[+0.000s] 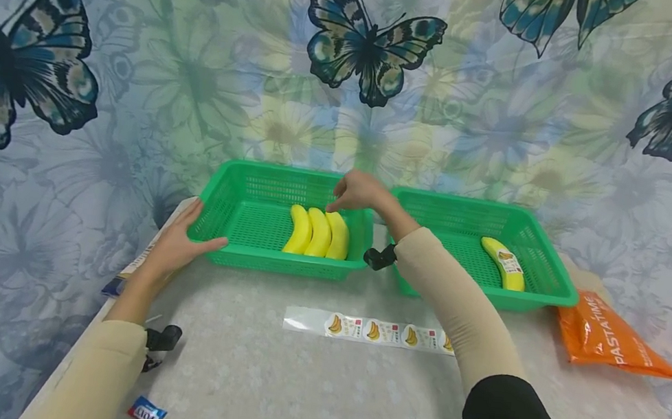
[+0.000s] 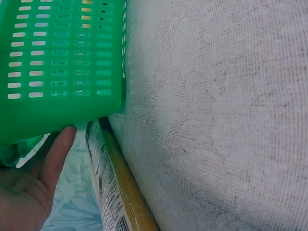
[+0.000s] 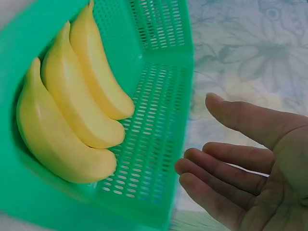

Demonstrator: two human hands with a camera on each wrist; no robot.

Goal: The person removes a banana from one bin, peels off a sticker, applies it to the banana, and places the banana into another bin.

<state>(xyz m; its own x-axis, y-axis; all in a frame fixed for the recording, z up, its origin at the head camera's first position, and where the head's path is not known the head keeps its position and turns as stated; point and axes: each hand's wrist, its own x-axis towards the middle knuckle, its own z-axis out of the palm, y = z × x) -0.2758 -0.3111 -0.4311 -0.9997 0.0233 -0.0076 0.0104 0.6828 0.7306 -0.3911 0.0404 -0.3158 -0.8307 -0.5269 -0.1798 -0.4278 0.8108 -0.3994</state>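
- left hand [image 1: 179, 247] rests flat against the outer left wall of the left basket [image 1: 264, 184], fingers straight and together, thumb laid along the front rim; left wrist view shows the thumb [image 2: 57, 154] touching the basket's underside edge
- right hand [image 1: 359, 191] hovers over the far right corner of that basket, just above the tips of the three bananas [image 1: 317, 233]; fingers relaxed, slightly apart and gently bent, holding nothing, per the wrist view [image 3: 226, 168]
- bananas lie side by side, touching each other, in the right part of the left basket, no stickers visible on them
- right basket [image 1: 549, 251] sits just beside the left one, holds one stickered banana [image 1: 504, 263]
- sticker strip [image 1: 368, 329] lies flat on the table [image 1: 291, 384] in front of both baskets; orange packet [image 1: 608, 334] right of the right basket
- handling guess: bananas look smooth, uniform and glossy, possibly plastic replicas, so likely light, stiff, a bit slippery; best taken round the middle with fingers and thumb rather than by the narrow tip
- basket looks thin perforated plastic, light and easy to slide, so steadying it by the wall makes sense
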